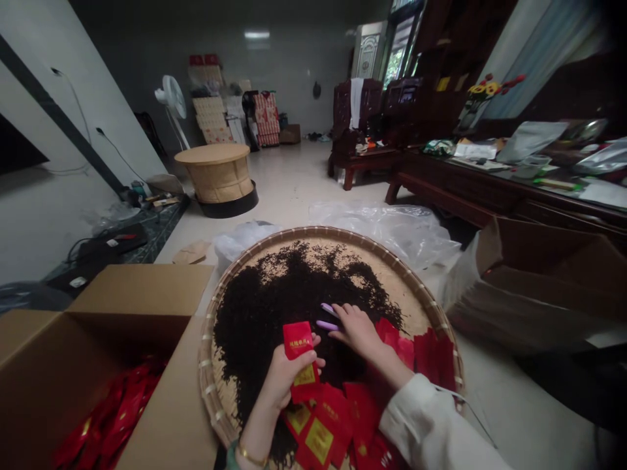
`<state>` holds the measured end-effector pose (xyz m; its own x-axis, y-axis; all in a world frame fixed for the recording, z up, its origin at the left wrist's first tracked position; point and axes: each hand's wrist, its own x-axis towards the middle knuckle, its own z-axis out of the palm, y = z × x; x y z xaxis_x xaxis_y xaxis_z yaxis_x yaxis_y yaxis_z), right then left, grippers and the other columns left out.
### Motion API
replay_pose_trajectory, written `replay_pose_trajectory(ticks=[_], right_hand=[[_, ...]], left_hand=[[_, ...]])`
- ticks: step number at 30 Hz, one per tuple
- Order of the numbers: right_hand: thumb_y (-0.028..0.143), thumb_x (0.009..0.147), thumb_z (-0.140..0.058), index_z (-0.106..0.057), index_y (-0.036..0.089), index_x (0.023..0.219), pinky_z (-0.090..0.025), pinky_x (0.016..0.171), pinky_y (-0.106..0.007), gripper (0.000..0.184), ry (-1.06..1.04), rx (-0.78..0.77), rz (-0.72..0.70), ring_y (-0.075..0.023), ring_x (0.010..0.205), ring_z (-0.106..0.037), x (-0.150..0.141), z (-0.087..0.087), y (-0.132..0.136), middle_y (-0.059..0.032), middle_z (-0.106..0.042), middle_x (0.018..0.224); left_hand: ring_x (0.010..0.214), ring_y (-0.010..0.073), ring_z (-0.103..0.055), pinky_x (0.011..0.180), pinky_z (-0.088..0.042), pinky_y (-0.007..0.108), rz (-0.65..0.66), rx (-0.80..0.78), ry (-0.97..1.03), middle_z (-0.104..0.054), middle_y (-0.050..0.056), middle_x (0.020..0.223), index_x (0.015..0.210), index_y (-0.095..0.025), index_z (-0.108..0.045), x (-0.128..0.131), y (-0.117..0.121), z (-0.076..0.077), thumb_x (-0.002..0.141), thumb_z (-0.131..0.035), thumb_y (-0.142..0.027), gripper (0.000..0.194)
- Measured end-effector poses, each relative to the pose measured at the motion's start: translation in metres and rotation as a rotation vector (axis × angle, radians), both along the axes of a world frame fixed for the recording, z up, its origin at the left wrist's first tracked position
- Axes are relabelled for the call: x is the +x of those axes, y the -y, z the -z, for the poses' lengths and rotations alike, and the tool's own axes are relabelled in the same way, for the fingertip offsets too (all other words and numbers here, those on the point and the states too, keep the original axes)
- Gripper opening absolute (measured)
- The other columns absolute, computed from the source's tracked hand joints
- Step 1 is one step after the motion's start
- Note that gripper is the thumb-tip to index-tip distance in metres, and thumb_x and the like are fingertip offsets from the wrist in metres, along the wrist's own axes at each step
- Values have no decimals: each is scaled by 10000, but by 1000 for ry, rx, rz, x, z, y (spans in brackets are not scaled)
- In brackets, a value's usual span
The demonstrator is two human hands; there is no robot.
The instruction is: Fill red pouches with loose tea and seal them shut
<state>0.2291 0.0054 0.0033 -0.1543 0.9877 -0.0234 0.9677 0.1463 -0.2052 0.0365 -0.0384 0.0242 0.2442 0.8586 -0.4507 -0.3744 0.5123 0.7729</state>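
Packet, red with gold print, was held in the left hand above the near half of a round woven tray. The left thumb lay across the packet's front face, with the fingers closed behind it. The right hand was positioned just beside it, over the tray, with its thumb and fingers partly spread along the two separated arms of a purple tool; the tool's arms gripped nothing visible. Dark, loose leaf material covered much of the tray floor. Further red packets overlapped at the near edge, and others lay along the tray's right side. An open carton stood to the left, containing a heap of red packets. A second open carton stood to the right. Clear plastic sheeting lay on the floor beyond the tray. Farther back were a drum-shaped stand, a white fan and a dark wooden chair.
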Motion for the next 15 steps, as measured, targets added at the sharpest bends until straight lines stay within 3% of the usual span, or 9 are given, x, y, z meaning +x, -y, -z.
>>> replay_pose_trajectory(ticks=[3, 6, 9, 11, 15], right_hand=[[317, 738, -719, -558, 185, 1216, -441, 789, -358, 521, -99, 14, -27, -276, 957, -564, 5, 11, 1, -126, -614, 1062], [305, 754, -690, -567, 177, 1206, -445, 789, -336, 486, -359, 23, -10, -232, 898, -575, 13, 10, -3, -97, -609, 1011], [362, 771, -664, -558, 180, 1234, -455, 797, -337, 508, -652, -24, -6, -218, 895, -583, 20, -5, -8, -81, -613, 1022], [405, 766, -664, -579, 163, 1218, -458, 802, -336, 520, -764, -130, -76, -220, 911, -590, 19, -21, -9, -85, -622, 1052], [432, 728, -699, -662, 162, 1124, -449, 773, -310, 480, -750, -315, -288, -220, 887, -594, 0, -51, -5, -68, -666, 1000]], left_hand=[[612, 190, -701, 559, -566, 282, -12, 34, -6, -685, 191, 1127, 968, -95, -691, 0, 0, -1, 463, -895, -305, 583], [612, 187, -698, 572, -568, 291, -9, 58, -16, -685, 192, 1127, 965, -93, -697, 0, 1, -3, 466, -892, -303, 575], [613, 187, -696, 579, -563, 295, 14, 78, -43, -691, 188, 1114, 953, -92, -703, 0, 0, -2, 471, -887, -302, 557], [602, 190, -693, 570, -552, 287, 42, 100, -79, -725, 178, 1022, 941, -85, -706, 0, 1, -1, 487, -878, -303, 533], [534, 196, -671, 534, -519, 266, 142, 126, -155, -732, 119, 639, 893, -47, -703, 3, 2, 0, 519, -859, -322, 489]])
